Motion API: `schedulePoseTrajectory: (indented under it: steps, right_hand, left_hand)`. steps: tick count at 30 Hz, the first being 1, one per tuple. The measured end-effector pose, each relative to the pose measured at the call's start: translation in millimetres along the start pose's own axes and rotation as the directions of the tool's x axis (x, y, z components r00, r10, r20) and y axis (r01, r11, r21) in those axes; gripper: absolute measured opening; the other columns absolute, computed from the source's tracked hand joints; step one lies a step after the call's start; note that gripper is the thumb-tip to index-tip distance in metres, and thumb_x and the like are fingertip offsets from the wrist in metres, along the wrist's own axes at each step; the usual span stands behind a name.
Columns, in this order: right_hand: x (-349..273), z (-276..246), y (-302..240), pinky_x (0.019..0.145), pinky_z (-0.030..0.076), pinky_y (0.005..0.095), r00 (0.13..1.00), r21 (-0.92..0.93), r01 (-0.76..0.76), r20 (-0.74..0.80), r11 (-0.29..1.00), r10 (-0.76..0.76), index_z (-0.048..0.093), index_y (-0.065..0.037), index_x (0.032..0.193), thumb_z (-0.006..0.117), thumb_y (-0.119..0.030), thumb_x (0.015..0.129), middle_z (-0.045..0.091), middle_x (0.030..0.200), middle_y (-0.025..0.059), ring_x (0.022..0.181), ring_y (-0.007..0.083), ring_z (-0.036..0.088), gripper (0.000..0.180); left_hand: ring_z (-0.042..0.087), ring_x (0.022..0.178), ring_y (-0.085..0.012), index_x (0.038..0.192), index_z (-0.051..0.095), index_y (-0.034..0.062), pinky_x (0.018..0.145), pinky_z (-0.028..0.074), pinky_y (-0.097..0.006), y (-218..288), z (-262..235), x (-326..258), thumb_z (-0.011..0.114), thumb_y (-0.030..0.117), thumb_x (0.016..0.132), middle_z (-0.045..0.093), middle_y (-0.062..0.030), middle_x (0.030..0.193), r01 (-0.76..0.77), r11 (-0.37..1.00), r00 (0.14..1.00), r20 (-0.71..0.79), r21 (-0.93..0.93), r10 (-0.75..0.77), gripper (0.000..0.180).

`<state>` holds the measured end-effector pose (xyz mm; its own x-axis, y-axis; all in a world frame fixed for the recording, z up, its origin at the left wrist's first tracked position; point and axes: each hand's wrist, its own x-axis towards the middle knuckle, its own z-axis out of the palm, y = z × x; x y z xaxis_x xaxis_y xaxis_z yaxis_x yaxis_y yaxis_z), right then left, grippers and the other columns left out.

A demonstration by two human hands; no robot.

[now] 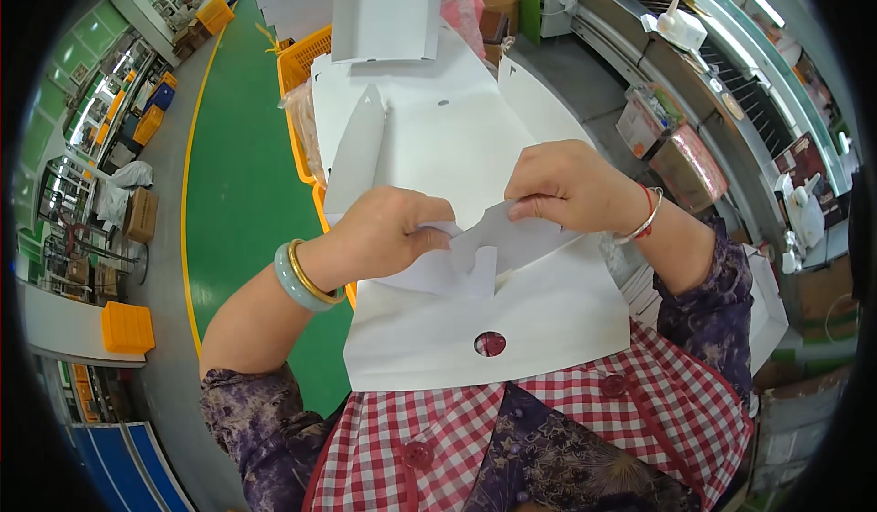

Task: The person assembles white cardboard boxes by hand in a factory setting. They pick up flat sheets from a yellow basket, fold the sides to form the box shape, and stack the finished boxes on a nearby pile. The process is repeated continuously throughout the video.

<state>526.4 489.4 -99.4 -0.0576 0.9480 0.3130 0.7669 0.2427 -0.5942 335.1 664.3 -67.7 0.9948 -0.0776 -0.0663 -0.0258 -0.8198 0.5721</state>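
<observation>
A white cardboard box blank (pixel 457 156) lies partly folded in front of me, its side flaps raised. Its near panel (pixel 411 348), pierced by a round hole, reaches back against my checked apron. My left hand (pixel 388 233) pinches a white flap on the near side between thumb and fingers. Just right of it, my right hand (pixel 566 188) pinches another part of the same folded cardboard. Between the two hands the notched flap edges (pixel 480 252) meet or overlap; I cannot tell whether they are locked together.
Beyond the blank sits a shallow white box (pixel 388 14). A yellow plastic crate (pixel 301 64) stands under the cardboard on the left, beside a green floor lane (pixel 228 147). At right are a conveyor (pixel 639 23) and a box with pink wrapping (pixel 690 165).
</observation>
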Motion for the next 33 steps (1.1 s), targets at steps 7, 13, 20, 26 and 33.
schedulePoseTrajectory:
  steps: [7, 13, 20, 26, 33]
  right_hand:
    - [4, 3, -11, 0.062, 0.044, 0.0362, 0.992, -0.044, 0.126, 0.031, 0.991, -0.124, 0.062, -0.009, 0.071, 0.067, -0.020, 0.077, 0.057, 0.065, 0.0052, 0.072, 0.0236, 0.056, 0.014]
    - [7, 5, -15, 0.061, 0.044, 0.0362, 0.984, -0.018, 0.151, 0.096, 0.988, -0.149, 0.059, -0.008, 0.068, 0.068, -0.018, 0.076, 0.057, 0.064, 0.0046, 0.071, 0.0227, 0.056, 0.016]
    - [1, 11, -14, 0.061, 0.044, 0.0365, 0.992, -0.060, 0.089, 0.097, 0.994, -0.083, 0.060, -0.008, 0.069, 0.067, -0.021, 0.077, 0.056, 0.064, 0.0060, 0.070, 0.0235, 0.055, 0.017]
    - [-19, 12, -9, 0.061, 0.042, 0.0353, 1.000, -0.138, 0.001, -0.022, 0.990, -0.004, 0.061, -0.008, 0.072, 0.071, -0.022, 0.073, 0.055, 0.066, 0.0060, 0.068, 0.0237, 0.054, 0.018]
    - [-62, 8, 16, 0.066, 0.040, 0.0342, 0.981, -0.192, -0.182, -0.105, 0.964, 0.164, 0.059, -0.009, 0.067, 0.075, -0.030, 0.067, 0.052, 0.063, 0.0055, 0.067, 0.0231, 0.051, 0.027]
  left_hand:
    - [0.059, 0.064, -0.0314, 0.086, 0.065, 0.0055, 0.058, 0.046, -0.036, -1, 8, -10, 0.069, 0.013, 0.077, 0.062, -0.0147, 0.070, 0.087, 0.990, 0.996, -0.027, -0.108, -0.091, 0.012]
    - [0.059, 0.063, -0.0309, 0.086, 0.066, 0.0052, 0.058, 0.046, -0.036, 2, 10, -17, 0.070, 0.015, 0.077, 0.062, -0.0150, 0.070, 0.138, 0.985, 0.988, -0.058, -0.107, -0.145, 0.014]
    - [0.059, 0.063, -0.0270, 0.088, 0.066, 0.0046, 0.058, 0.046, -0.035, 9, 15, -27, 0.069, 0.013, 0.078, 0.063, -0.0130, 0.070, 0.166, 0.984, 0.977, -0.127, -0.067, -0.174, 0.013]
    - [0.059, 0.064, -0.0315, 0.085, 0.065, 0.0043, 0.059, 0.045, -0.039, 16, 19, -25, 0.067, 0.014, 0.078, 0.061, -0.0138, 0.069, 0.156, 0.988, 0.966, -0.210, 0.013, -0.150, 0.012]
    - [0.059, 0.074, -0.0282, 0.079, 0.062, 0.0036, 0.068, 0.047, -0.039, -17, -10, -53, 0.078, 0.015, 0.066, 0.059, -0.0109, 0.072, 0.108, 0.915, 0.971, -0.237, 0.390, -0.013, 0.024]
